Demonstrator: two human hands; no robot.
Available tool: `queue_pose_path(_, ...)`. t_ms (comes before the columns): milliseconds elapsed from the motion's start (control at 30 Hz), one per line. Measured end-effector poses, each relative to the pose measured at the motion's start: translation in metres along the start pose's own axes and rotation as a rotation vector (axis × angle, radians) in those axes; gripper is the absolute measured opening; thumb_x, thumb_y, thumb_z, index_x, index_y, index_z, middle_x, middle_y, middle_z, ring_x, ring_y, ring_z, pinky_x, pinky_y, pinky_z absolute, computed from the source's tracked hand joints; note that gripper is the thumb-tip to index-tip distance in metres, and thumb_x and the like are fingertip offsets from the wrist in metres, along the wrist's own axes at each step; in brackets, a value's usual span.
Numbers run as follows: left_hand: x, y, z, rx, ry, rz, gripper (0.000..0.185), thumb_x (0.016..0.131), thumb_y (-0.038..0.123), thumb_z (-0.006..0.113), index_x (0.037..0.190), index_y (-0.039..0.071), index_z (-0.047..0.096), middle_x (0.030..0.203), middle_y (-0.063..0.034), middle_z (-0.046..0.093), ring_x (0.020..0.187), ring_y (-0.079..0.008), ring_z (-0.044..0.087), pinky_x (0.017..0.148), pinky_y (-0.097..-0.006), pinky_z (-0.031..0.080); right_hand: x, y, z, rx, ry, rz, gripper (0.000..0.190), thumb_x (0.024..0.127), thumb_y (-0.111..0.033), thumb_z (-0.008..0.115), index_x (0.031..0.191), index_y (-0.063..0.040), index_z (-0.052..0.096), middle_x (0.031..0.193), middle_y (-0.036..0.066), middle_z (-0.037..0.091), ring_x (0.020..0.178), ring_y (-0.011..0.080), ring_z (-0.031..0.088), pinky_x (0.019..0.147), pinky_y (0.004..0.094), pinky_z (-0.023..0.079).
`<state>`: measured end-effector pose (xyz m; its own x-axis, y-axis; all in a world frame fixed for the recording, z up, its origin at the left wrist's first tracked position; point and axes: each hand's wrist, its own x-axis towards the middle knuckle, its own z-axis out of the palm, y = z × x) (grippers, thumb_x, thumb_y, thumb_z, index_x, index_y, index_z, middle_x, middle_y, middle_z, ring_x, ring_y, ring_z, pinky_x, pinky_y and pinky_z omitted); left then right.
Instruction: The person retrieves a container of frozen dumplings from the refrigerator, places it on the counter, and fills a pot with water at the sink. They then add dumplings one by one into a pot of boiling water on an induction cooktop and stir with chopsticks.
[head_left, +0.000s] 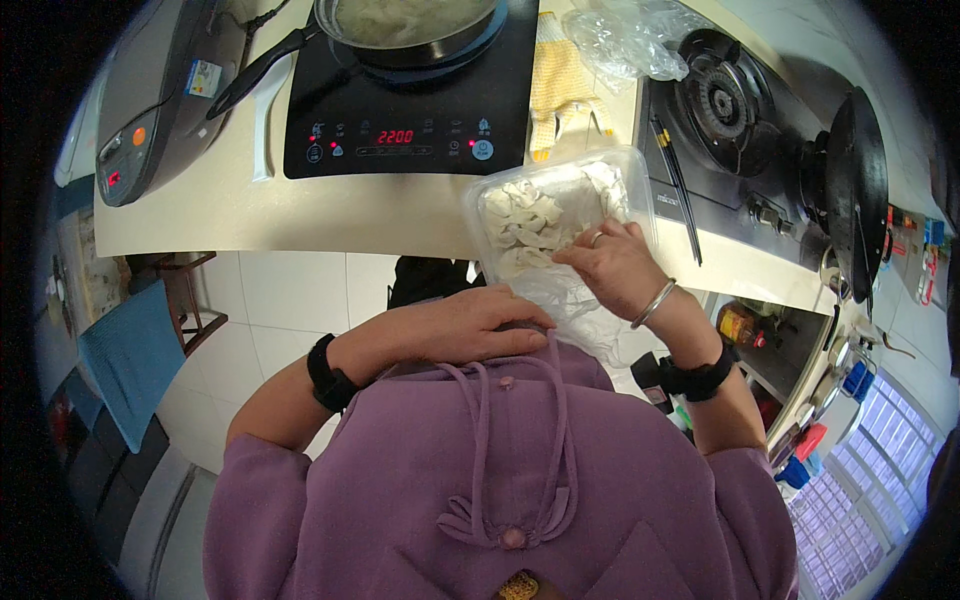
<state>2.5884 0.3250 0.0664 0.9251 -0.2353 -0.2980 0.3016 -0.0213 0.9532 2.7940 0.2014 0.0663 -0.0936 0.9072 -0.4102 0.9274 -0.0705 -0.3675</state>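
A clear plastic container (475, 202) with pale wrapped dumplings (525, 214) stands at the counter's front edge. My right hand (616, 262) reaches over its near right part, fingers bent down among the dumplings. Its fingertips are partly hidden, so I cannot tell whether they pinch one. A crumpled clear plastic bag (577, 300) hangs at the container's near side, below the right hand. My left hand (487, 321) lies flat against the front of my purple top (450, 435), fingers close together near a drawstring; whether it holds cloth is not visible.
A pan of cloudy, pale contents (412, 21) sits on a lit induction cooker (405, 112), handle pointing left. Right of it are a yellow-and-white glove (559, 90), plastic bags (630, 37), dark chopsticks (679, 191) and a gas hob (724, 105). A white spoon (262, 135) lies left.
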Motion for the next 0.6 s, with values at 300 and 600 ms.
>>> queue_pose_path(300,-0.001,0.000,-0.001,0.018,-0.028,-0.007,0.039,0.094,0.031,0.049,0.121,0.004,0.055,0.114,-0.0150,0.058,0.107,-0.0263,0.051,0.094,-0.0352,0.039,0.006,-0.013,0.008,-0.043,-0.089,0.040,0.030,0.081,-0.011,0.052,0.107,-0.021,0.065,0.100,0.003,0.062,0.097,0.0230,0.052,0.084,0.0393,0.034)
queue_pose_path(600,0.001,-0.003,0.001,0.015,-0.017,0.029,0.044,0.094,0.039,0.046,0.117,0.004,0.057,0.111,-0.0170,0.058,0.106,-0.0290,0.052,0.093,-0.0367,0.041,0.010,-0.030,0.015,-0.012,0.135,-0.051,0.025,0.083,-0.019,0.053,0.105,-0.021,0.064,0.101,0.008,0.054,0.095,0.0257,0.049,0.081,0.0386,0.035)
